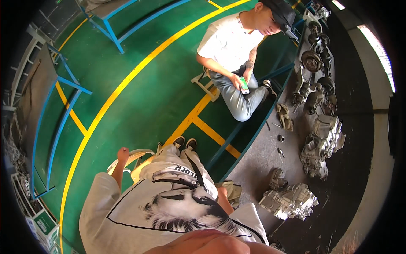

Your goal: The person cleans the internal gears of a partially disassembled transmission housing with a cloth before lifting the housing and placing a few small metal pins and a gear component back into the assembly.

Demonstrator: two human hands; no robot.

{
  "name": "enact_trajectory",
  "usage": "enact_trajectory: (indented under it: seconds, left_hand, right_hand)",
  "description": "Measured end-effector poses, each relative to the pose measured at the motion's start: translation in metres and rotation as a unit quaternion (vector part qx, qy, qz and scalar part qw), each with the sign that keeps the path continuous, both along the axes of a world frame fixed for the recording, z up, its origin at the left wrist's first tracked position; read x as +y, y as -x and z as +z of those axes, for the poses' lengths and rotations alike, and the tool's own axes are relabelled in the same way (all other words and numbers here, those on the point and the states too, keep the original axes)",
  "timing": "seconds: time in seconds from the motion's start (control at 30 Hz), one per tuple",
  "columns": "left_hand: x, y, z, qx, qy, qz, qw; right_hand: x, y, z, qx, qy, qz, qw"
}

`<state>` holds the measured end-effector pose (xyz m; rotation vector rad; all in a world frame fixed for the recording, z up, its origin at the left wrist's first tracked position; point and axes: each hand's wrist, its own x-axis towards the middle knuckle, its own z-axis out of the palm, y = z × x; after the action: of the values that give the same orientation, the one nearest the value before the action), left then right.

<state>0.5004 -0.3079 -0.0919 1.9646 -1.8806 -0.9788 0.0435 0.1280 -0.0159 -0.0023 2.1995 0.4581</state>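
Observation:
My left hand [123,153] is at my left side, curled closed beside the pale chair [134,157] I sit on. Whether it holds anything is hidden. On the other side, my right hand [222,192] rests low by my thigh, next to a crumpled beige cloth or glove [231,191] at the bench's edge. Its fingers cannot be made out, nor whether they touch the cloth. Right of it, a silver metal gearbox-like casing [289,201] lies on the grey workbench [253,169].
A second large metal casing [322,142], a work glove [284,117], a small ring [281,138] and several gear parts [311,61] lie along the bench. A seated person [230,55] holds a phone [244,84] ahead. Blue-framed tables [40,91] stand left.

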Motion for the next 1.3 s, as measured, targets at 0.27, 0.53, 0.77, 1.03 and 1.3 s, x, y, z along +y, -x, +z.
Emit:
enact_trajectory:
  seconds: [0.27,0.53,0.77,1.03,1.3]
  left_hand:
    - [0.006,0.007,0.02,0.001,0.013,0.055,0.998]
    - [0.05,0.025,0.053,0.033,0.078,0.096,0.992]
    - [0.12,-0.008,0.023,0.195,-0.434,0.207,0.855]
    - [0.169,0.03,0.059,0.13,-0.418,0.185,0.88]
    - [0.122,0.039,0.093,0.359,-0.323,0.359,0.799]
  right_hand:
    - [-0.061,0.048,0.079,0.113,0.13,0.131,0.976]
    - [-0.137,0.128,0.141,0.195,0.35,0.132,0.907]
    - [-0.148,0.133,0.085,0.159,0.46,0.198,0.851]
    - [-0.151,0.139,-0.002,-0.111,0.163,0.346,0.917]
    - [-0.174,0.134,-0.03,-0.151,0.135,0.366,0.908]
